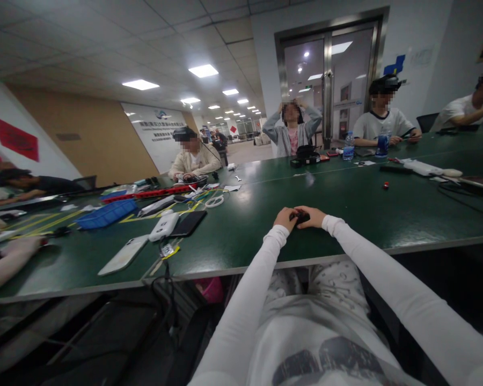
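Both my hands meet over the green table (261, 241), near its front edge. Between them is a small dark object (301, 216), too small and too covered by fingers to name. My left hand (285, 218) closes on its left side. From the other side, my right hand (312, 217) has its fingers wrapped round it. Left of my hands, well apart from them, lie a white phone (124, 254), a white power bank (165, 225) and a black phone (189, 223).
A blue tray (107, 214) and a white cable coil (214, 201) lie on the left. A tiny red object (386, 185) sits to the right. Bottles (348, 146) stand across the table. Several people sit around it; one person's arm (14, 262) rests at the left edge.
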Demonstrator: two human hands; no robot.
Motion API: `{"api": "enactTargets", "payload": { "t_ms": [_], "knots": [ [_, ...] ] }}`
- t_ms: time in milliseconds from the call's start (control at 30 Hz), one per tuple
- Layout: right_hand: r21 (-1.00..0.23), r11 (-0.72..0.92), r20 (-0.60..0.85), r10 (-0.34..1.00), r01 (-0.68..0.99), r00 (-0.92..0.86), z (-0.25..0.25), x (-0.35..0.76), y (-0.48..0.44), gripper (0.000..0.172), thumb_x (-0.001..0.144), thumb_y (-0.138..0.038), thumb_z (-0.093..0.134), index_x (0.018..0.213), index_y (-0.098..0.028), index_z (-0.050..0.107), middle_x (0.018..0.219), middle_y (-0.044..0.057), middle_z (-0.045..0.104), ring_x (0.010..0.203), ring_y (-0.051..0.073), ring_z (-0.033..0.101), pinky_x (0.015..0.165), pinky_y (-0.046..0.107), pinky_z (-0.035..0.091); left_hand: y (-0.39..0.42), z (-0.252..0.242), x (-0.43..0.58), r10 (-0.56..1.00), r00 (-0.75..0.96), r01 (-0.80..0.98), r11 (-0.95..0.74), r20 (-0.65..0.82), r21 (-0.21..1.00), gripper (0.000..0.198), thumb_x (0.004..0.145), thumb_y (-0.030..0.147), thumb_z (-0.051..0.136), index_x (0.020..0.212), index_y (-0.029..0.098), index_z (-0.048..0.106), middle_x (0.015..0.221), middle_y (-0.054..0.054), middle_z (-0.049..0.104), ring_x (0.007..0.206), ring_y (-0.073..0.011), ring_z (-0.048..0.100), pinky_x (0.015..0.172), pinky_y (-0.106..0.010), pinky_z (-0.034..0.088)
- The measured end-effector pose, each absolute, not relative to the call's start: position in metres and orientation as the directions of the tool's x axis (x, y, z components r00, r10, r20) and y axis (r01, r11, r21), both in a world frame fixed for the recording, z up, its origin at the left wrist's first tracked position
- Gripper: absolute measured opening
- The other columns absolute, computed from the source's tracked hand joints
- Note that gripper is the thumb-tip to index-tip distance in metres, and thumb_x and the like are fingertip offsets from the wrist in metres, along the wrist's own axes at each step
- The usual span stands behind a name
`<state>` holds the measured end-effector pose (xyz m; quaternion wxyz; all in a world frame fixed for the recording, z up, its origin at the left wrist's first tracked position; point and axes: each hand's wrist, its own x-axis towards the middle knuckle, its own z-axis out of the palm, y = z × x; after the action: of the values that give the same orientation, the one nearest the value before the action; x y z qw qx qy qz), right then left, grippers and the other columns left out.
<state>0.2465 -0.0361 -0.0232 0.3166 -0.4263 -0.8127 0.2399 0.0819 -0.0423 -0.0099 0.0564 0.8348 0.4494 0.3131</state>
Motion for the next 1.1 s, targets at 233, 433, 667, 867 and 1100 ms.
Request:
{"api": "enactTargets", "payload": {
  "t_ms": [233,433,667,867,1100],
  "knots": [
    [-0.683,0.498,0.295,0.857,0.534,-0.422,-0.025,0.248,-0.034,0.075,0.05,-0.04,0.069,0.117,-0.023,0.039,0.1,0.004,0.056,0.09,0.02,0.053,0.082,0.037,0.038,-0.043,-0.008,0.083,0.786,0.332,0.691,-0.579,0.522,0.432,0.015,0.063,0.016,0.056,0.078,0.016,0.057,0.085,-0.005,0.053,0.086,-0.0151,0.048,0.083,-0.033,0.037],
    [-0.708,0.49,0.295,0.86,0.508,-0.417,-0.027,0.247,-0.033,0.076,0.05,-0.041,0.069,0.117,-0.022,0.038,0.107,0.006,0.053,0.091,0.019,0.052,0.084,0.036,0.038,-0.042,0.006,0.073,0.771,-0.069,0.619,-0.464,0.633,0.633,0.02,0.073,0.025,0.045,0.091,0.016,0.047,0.089,-0.006,0.054,0.084,-0.0129,0.051,0.075,-0.028,0.04],
    [-0.725,0.476,0.281,0.865,0.498,-0.417,-0.026,0.248,-0.032,0.076,0.051,-0.038,0.069,0.119,-0.024,0.037,0.111,0.006,0.051,0.093,0.019,0.052,0.085,0.037,0.038,-0.04,0.016,0.052,0.688,-0.4,0.571,-0.33,0.606,0.752,0.024,0.078,0.029,0.035,0.099,0.017,0.036,0.096,-0.009,0.055,0.088,-0.0123,0.053,0.08,-0.027,0.038],
    [-0.723,0.483,0.298,0.863,0.494,-0.409,-0.028,0.248,-0.032,0.077,0.051,-0.037,0.069,0.119,-0.023,0.035,0.11,0.007,0.051,0.091,0.02,0.053,0.084,0.037,0.038,-0.049,0.01,0.067,0.803,0.026,0.635,-0.473,0.595,0.611,0.022,0.078,0.024,0.037,0.1,0.02,0.036,0.089,-0.004,0.059,0.088,-0.0128,0.054,0.081,-0.029,0.038],
    [-0.732,0.489,0.302,0.857,0.475,-0.417,-0.027,0.247,-0.032,0.076,0.053,-0.035,0.069,0.119,-0.023,0.035,0.11,0.007,0.051,0.09,0.019,0.053,0.083,0.037,0.04,-0.051,0.003,0.072,0.833,0.363,0.765,-0.522,0.417,0.376,0.021,0.074,0.021,0.043,0.095,0.021,0.044,0.089,-0.004,0.057,0.083,-0.0159,0.055,0.075,-0.03,0.04]
  ]
}}
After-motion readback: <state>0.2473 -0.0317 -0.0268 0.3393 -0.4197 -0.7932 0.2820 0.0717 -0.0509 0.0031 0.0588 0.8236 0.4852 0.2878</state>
